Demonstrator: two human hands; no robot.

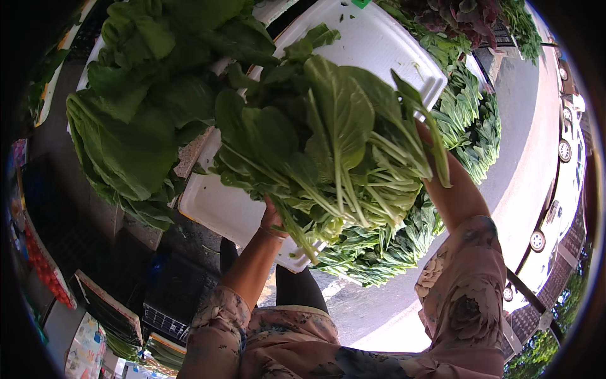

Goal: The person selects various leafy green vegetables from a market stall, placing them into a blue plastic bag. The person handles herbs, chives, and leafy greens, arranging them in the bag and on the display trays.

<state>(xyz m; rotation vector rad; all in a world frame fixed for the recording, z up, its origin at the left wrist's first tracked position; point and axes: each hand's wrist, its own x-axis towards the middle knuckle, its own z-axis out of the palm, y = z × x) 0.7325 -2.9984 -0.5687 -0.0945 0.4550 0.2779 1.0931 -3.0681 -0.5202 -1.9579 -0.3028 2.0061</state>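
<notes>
A large armful of leafy greens [341, 142] with pale stems is held up between my two hands, over a white foam box. My left hand [272, 215] grips its lower left side, with the fingers hidden under the leaves. On the far right side, my right hand [423, 135] wraps around the bundle, mostly covered by leaves and stems; only the wrist area shows clearly. Below the bundle is the white foam box [222, 203], its bare inside partly visible. Another white foam surface [378, 38] lies beyond the bundle, with small leaf scraps on it.
A big heap of broad-leaved greens [132, 132] stands to the left. Stacked greens [378, 251] lie below and along the right, with purple-leaved vegetables [464, 19] farther off. Dark crates [165, 312] and red produce [45, 265] are at lower left. Parked cars [544, 227] line the road.
</notes>
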